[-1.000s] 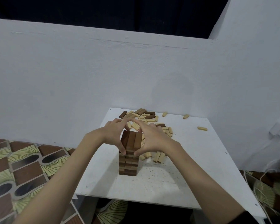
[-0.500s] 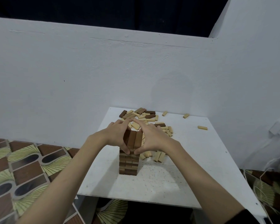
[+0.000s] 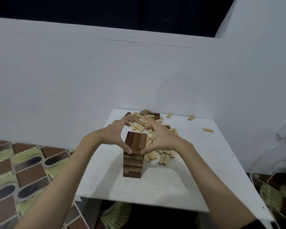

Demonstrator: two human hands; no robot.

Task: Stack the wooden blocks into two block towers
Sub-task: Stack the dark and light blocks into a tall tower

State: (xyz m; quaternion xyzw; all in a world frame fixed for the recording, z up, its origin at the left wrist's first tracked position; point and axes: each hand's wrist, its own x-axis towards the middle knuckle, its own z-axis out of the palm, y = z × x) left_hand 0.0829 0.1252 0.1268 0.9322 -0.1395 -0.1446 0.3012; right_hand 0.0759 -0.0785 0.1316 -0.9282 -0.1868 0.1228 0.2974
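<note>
A tower of dark wooden blocks stands near the middle of the white tabletop, its top layer showing three brown blocks laid side by side and running away from the viewer. The left hand frames the tower's upper left side, thumb tip touching the near left corner just under the top layer, fingers stretched out past the far edge; its grip is wide and holds nothing. The right hand mirrors it on the right, thumb tip at the near right corner, fingers straight and reaching forward, likewise wide with nothing held. Behind and to the right of the tower lies a loose pile of pale and dark blocks, with a few single pale blocks scattered well apart toward the far right edge. A white wall rises behind the tabletop, and a patterned floor shows at the left.
</note>
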